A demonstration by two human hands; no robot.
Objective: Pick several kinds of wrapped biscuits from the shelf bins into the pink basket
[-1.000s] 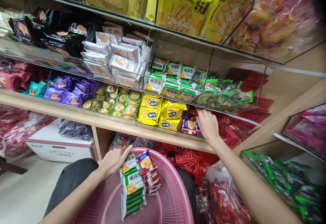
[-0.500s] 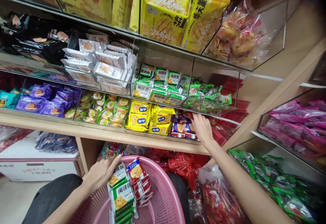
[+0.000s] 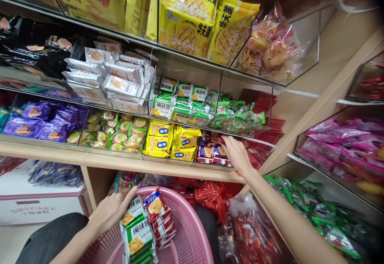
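My left hand point(image 3: 111, 209) lies over the left rim of a pink plastic basket point(image 3: 200, 232), fingers bent round it, with some fingertips hidden. Inside the basket, right beside that hand, stand a row of green-and-white biscuit packets point(image 3: 138, 234) and a shorter row of red-and-blue biscuit packets point(image 3: 162, 220). My right hand point(image 3: 239, 156) reaches over the front of a low glass-fronted bin of the same red-and-blue biscuit packets point(image 3: 207, 152). Its fingers stretch out over the packets at the bin's right side, and no packet shows in its grasp.
Yellow packets point(image 3: 157, 138) fill the neighbouring bin. A glass shelf with green-and-white packets point(image 3: 183, 110) overhangs my right hand. Red bags point(image 3: 214, 196) lie beneath the wooden ledge point(image 3: 168, 168), and a white carton point(image 3: 42, 204) stands lower left. Bins of green-wrapped snacks point(image 3: 318, 212) are on the right.
The view has shifted slightly, so the shelves appear further left. My right hand stays at the red-and-blue packets with its fingers a little more spread; my left hand stays at the basket.
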